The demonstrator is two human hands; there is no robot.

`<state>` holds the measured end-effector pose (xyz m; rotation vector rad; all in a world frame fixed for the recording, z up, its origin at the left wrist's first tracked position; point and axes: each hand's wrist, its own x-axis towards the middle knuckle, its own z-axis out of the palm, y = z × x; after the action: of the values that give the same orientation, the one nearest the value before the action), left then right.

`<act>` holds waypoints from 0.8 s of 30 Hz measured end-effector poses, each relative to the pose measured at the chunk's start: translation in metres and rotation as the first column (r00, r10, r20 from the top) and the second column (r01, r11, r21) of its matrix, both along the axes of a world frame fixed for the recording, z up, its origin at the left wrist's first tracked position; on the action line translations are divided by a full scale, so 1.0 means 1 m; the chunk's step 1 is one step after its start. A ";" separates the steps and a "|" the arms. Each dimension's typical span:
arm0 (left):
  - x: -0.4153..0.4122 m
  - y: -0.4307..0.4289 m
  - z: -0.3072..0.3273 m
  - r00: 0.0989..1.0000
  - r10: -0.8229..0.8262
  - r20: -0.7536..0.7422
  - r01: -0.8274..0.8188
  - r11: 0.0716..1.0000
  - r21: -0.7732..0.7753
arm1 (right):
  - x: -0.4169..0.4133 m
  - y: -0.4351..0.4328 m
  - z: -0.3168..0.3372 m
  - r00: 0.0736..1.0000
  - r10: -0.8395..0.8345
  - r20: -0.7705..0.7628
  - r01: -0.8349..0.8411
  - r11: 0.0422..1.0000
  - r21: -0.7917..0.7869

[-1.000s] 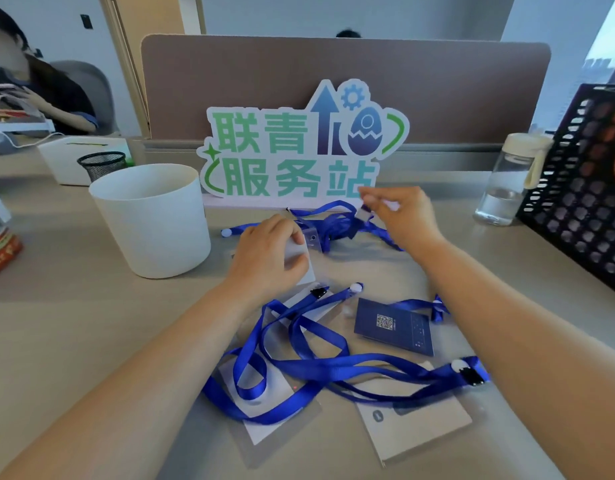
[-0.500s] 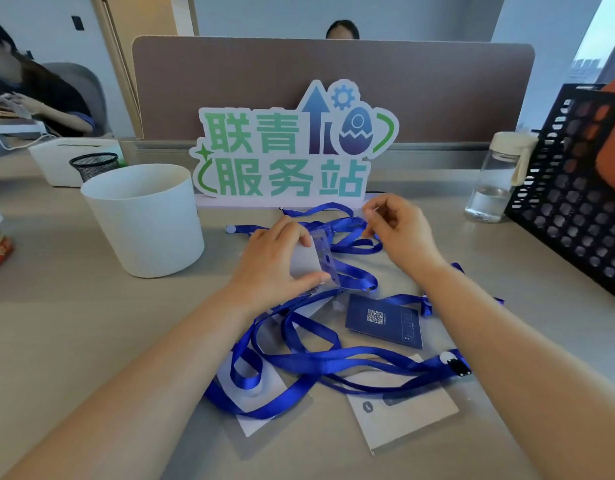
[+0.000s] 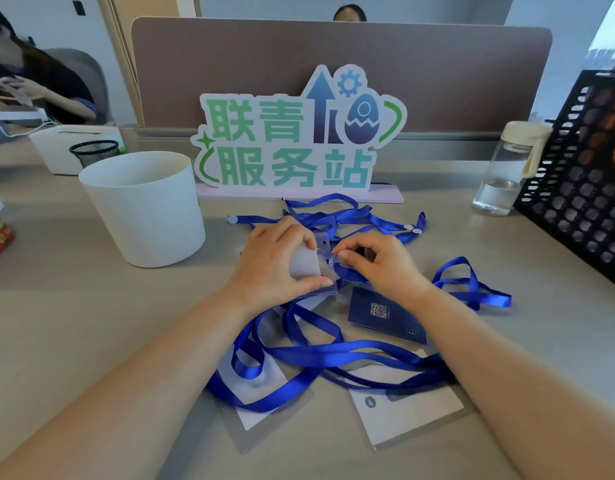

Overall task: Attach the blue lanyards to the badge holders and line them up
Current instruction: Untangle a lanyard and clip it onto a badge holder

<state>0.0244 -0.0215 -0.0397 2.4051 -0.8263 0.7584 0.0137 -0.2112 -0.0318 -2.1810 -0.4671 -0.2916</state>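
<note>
Left of the sign (image 3: 299, 140), a white tub (image 3: 143, 209) stands on the counter (image 3: 74, 323), with bare surface running to the near edge. Directly before the sign, the left hand (image 3: 274, 265) grips a clear badge holder (image 3: 313, 268) between thumb and curled fingers, tilted off the counter, its palm hiding much of the sleeve. Just beside it, the right hand (image 3: 378, 261) pinches the holder's slotted edge; whether a clip sits under those fingertips cannot be told. Blue lanyards (image 3: 333, 355) sprawl tangled from the sign's base toward the viewer, partly covering a flat holder (image 3: 257, 393), a dark card (image 3: 385, 313) and a second flat holder (image 3: 410, 410). Right of the sign stand a water bottle (image 3: 506, 168) and a black mesh basket (image 3: 583, 188), the latter cut off by the frame
</note>
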 end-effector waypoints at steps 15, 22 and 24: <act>0.002 0.000 -0.005 1.000 -0.018 0.014 0.017 1.000 0.013 | -0.001 0.003 -0.003 0.995 0.082 -0.061 -0.081 0.997 0.016; 0.003 0.001 -0.006 0.998 -0.027 0.050 0.025 0.999 0.038 | 0.000 0.003 -0.005 0.995 0.080 -0.063 -0.078 0.996 0.032; 0.004 0.001 -0.006 0.998 -0.026 0.061 0.023 0.999 0.047 | 0.001 0.002 -0.005 0.995 0.077 -0.069 -0.073 0.996 0.050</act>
<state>0.0284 -0.0203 -0.0458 2.4185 -0.9056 0.8156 0.0151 -0.2090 -0.0372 -2.1153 -0.4959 -0.1815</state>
